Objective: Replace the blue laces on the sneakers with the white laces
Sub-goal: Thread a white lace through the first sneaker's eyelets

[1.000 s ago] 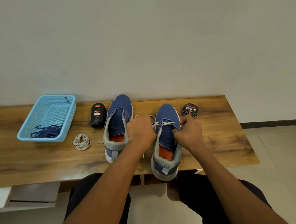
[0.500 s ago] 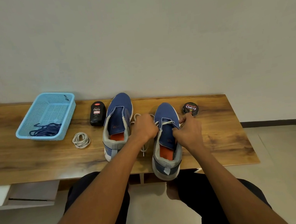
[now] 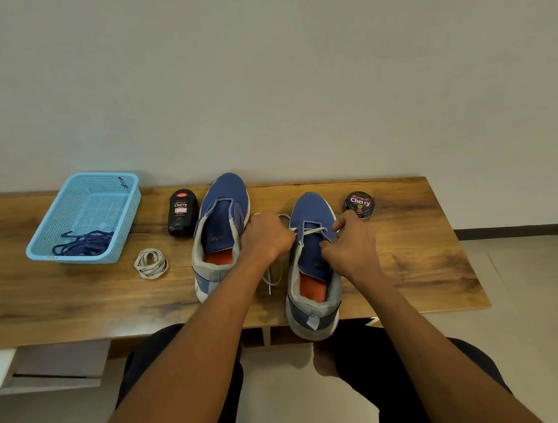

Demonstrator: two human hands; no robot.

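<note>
Mid-frame, the left hand (image 3: 268, 236) and right hand (image 3: 350, 250), both curled, each seemed to pinch an end of the white lace (image 3: 310, 231) at the right sneaker (image 3: 312, 263) (toe eyelets only). Best to even both ends before crossing upward.

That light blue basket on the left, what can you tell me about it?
The light blue rectangular plastic basket has perforated mesh walls and floor, a solid rim and sides that flare outward. It sits upright, turned at a slight angle, on the wooden table near the wall, left of the black polish bottle. A tangle of dark blue laces lies in its near corner. Something small and dark marks its far rim, too small to identify. Neither hand touches it.
</note>
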